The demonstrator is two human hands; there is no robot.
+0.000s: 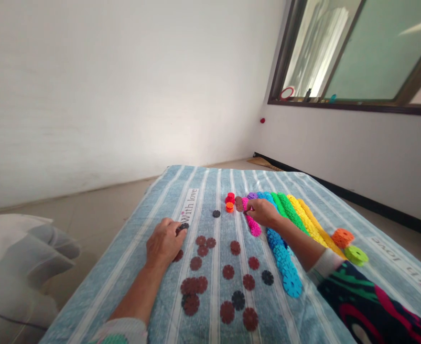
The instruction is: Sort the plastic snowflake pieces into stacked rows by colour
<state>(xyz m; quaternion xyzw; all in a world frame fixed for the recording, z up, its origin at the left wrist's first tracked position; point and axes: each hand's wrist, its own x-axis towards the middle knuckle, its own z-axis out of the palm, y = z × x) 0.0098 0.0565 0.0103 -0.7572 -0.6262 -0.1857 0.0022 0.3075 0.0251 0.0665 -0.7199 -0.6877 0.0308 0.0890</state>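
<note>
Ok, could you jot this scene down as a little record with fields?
Surface: blue striped cloth
Left hand: holding a black notched disc
Right hand: at the pink row; grip unclear
Scattered: brown notched discs, a few black discs
Small stacks: red stack, orange stack, brown stack
Long rows: blue rows, green rows, yellow rows
Right of rows: orange-red stack, lime-green stack
Behind: white wall, window

The right sleeve (370, 298) was navy, patterned green and crimson. Its cuff (323, 266) and the left cuff (129, 326) were pale.
</note>
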